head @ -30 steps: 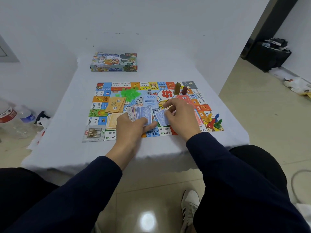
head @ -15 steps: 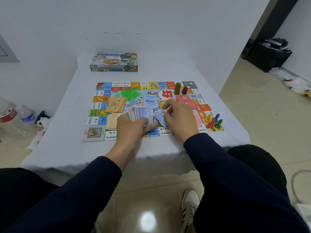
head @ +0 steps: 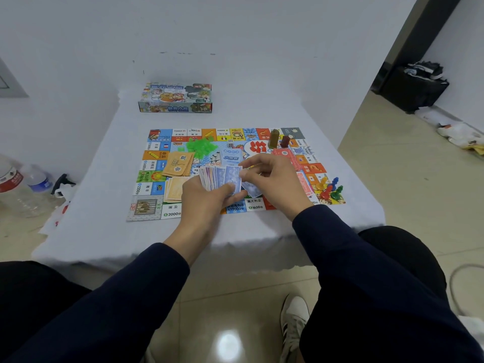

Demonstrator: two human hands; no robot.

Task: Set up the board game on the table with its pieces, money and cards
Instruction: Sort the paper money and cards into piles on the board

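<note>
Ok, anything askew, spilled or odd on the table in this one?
Mostly tidy. The green pieces lie in a loose heap on the board, and the coloured pawns are bunched at its right corner. The left hand holds fanned banknotes.

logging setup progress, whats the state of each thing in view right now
game board: unfolded flat on table
game box: closed, beyond board
fanned play money: gripped in left hand
right hand: fingers curled at the fan's edge
tan cards: stacked on board
pawns: clustered at board's right corner
</note>
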